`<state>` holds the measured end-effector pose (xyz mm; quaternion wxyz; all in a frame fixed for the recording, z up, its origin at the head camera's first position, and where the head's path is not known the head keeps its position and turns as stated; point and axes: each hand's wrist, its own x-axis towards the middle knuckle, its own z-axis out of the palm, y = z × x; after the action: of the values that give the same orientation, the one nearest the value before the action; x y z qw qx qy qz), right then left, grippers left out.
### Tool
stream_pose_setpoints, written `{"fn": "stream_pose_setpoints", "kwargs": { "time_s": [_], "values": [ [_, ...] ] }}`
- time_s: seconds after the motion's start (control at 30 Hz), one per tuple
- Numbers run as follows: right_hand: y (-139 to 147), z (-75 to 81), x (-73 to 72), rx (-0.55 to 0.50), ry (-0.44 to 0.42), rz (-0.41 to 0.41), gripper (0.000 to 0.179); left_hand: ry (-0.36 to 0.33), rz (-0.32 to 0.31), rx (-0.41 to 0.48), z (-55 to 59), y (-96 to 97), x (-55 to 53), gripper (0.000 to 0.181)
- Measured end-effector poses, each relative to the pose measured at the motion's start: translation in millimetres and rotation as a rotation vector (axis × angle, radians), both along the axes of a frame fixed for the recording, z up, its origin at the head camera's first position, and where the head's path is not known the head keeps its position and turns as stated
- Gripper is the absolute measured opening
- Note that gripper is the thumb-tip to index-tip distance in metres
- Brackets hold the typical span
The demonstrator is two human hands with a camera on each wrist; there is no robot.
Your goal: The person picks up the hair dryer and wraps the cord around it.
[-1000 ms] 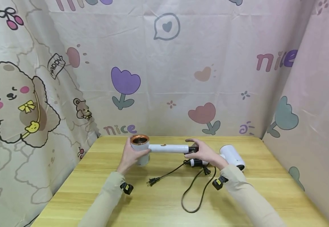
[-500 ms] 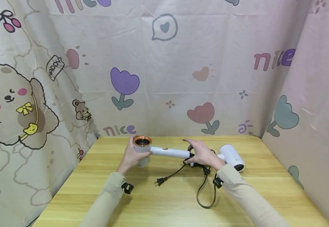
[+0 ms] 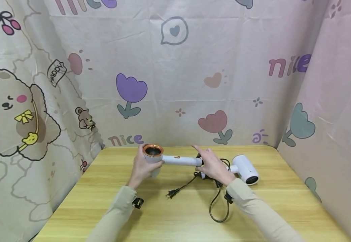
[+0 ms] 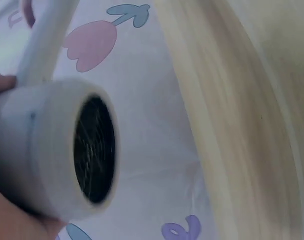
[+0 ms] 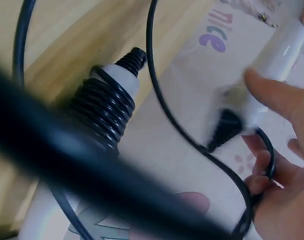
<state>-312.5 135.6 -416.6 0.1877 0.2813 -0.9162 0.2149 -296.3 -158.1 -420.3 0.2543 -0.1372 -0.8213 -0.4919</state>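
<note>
My left hand (image 3: 142,167) grips the head of a white hair dryer (image 3: 179,160) with a copper-coloured rim, raised over the table. Its handle points right, and the dark mesh at the other end of the head faces the left wrist camera. At the handle's end is my right hand (image 3: 214,165): its thumb lies against the white handle (image 5: 279,57), while its other fingers curl round the black power cord (image 5: 265,150). A second white hair dryer (image 3: 244,169) lies on the table just beyond the right hand, with cord wound round its handle (image 5: 103,111).
A two-pin plug (image 3: 172,193) lies on the wooden table (image 3: 163,222) between the forearms. One loop of black cord (image 3: 211,210) trails toward the front. Printed curtains (image 3: 175,84) stand behind the table and along both sides.
My right hand moves slightly left, up against the handle's end. The plug and the cord loop have shifted right over the table. My left hand keeps its grip on the dryer head.
</note>
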Motion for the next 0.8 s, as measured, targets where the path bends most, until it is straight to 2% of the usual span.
{"fn": "stream_pose_setpoints", "kwargs": {
  "time_s": [0.1,0.17,0.23,0.3,0.4,0.53,0.63,0.8],
  "values": [
    [-3,-0.1,0.2,-0.098,-0.005,0.005,0.07,0.042,0.08,-0.004,-1.7,1.7,3.7,0.087],
    [-3,1.6,-1.0,-0.231,-0.058,0.008,0.051,0.047,0.116,0.022,-2.5,2.7,4.8,0.088],
    [-2,4.4,-3.4,-0.413,-0.137,-0.012,0.038,0.041,0.127,0.07,-2.6,3.6,4.5,0.087],
    [1,7.6,-6.1,-0.563,-0.207,-0.029,0.035,0.028,0.128,0.116,-3.2,4.7,4.3,0.087],
    [5,10.2,-9.9,-0.703,-0.326,-0.055,0.04,0.02,0.139,0.162,-5.2,6.6,5.7,0.086],
    [8,11.3,-14.9,-0.812,-0.516,-0.04,0.054,0.017,0.175,0.214,-8.3,10.4,7.7,0.085],
    [9,12.3,-18.4,-0.849,-0.646,-0.01,0.061,0.015,0.197,0.268,-9.1,13.2,7.7,0.084],
    [12,15.4,-22.0,-0.833,-0.772,0.057,0.044,-0.008,0.193,0.328,-6.1,14.9,4.5,0.084]
  ]
}}
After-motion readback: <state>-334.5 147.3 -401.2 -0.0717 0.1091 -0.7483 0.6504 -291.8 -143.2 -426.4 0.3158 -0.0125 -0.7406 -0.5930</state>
